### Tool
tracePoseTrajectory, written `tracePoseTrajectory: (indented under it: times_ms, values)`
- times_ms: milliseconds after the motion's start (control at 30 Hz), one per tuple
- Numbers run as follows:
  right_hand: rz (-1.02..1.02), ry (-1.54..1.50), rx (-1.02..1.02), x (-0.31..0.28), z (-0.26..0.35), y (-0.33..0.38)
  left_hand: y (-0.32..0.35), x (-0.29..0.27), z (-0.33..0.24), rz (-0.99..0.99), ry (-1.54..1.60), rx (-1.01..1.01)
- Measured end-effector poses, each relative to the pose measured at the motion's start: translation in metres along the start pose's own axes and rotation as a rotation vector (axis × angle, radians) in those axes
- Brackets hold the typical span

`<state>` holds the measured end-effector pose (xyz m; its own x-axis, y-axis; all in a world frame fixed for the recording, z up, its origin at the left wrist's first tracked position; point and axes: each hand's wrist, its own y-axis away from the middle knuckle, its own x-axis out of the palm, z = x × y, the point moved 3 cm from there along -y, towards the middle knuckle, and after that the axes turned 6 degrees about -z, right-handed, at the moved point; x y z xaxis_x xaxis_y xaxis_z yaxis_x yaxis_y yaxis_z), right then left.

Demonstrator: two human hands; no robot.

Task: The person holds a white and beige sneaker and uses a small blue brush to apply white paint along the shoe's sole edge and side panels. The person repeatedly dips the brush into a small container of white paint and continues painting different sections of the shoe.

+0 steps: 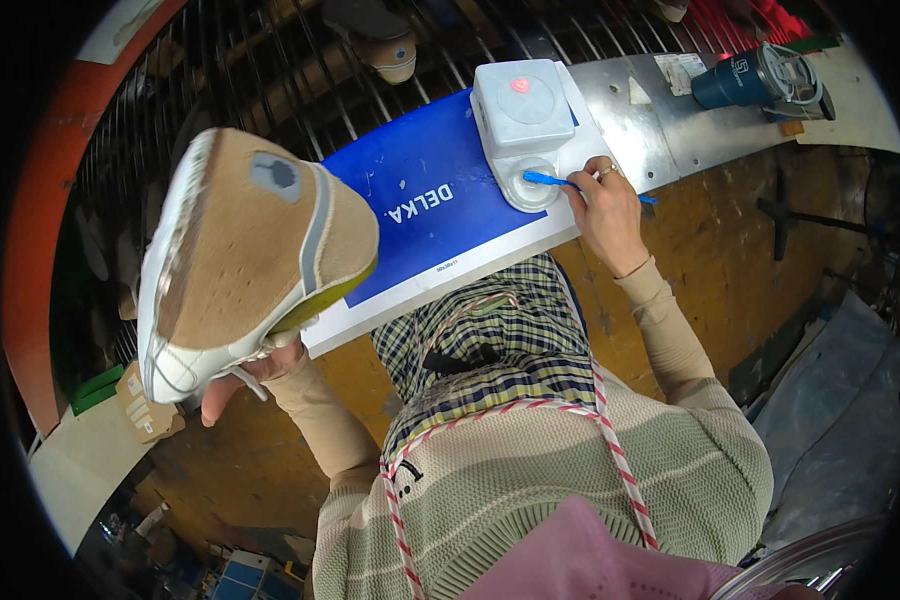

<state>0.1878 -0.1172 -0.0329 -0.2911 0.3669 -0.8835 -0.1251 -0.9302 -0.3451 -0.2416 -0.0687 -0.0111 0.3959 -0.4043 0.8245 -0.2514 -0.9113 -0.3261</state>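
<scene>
My left hand (270,372) grips a tan and white sneaker (235,250) from below, holding it up at the left. Grey trim and a yellow-green patch show on the shoe; it covers part of my fingers. In my right hand (610,215), a thin blue brush (560,181) is pinched between thumb and fingers. Its tip is at the small round cup (515,188) on the front of a white plastic dispenser (523,110). Whether the tip touches what is inside I cannot tell. Beneath the dispenser lies a blue and white box lid or board (400,235).
Metal bars (270,75) run behind the board, with another shoe (395,58) among them. A dark blue tumbler (735,82) lies or leans on the metal ledge (670,140) at the far right. A cardboard piece (145,405) sits at the left, beside an orange post (38,300).
</scene>
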Motion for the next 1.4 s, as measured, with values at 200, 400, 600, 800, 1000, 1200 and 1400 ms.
tracePoseTrajectory:
  times_ms: [200, 400, 600, 800, 1000, 1200, 1400]
  values:
    - [-0.007, -0.03, 0.012, -0.002, 0.001, 0.001, 0.005, -0.004, -0.002, -0.043, 0.085, 0.12]
    - [0.07, -0.12, 0.12, 0.005, -0.012, 0.004, 0.014, -0.01, 0.003, -0.329, -0.357, 0.097]
    - [0.379, -0.776, 0.657, 0.016, -0.052, 0.018, 0.003, 0.018, 0.014, -0.202, -1.599, 0.305]
    - [0.482, -1.185, 0.955, 0.012, -0.024, 0.007, -0.038, 0.048, 0.038, -0.548, -0.572, -0.085]
    - [0.063, -1.569, 0.388, -0.017, 0.076, -0.067, -0.057, 0.097, 0.05, 0.248, -1.855, 0.927]
    - [-0.256, -1.437, -0.019, -0.04, 0.139, -0.122, -0.051, 0.107, 0.048, 0.353, -1.876, 0.921]
    - [-0.294, -1.284, -0.236, -0.042, 0.146, -0.127, -0.048, 0.113, 0.041, 0.327, -1.889, 0.947]
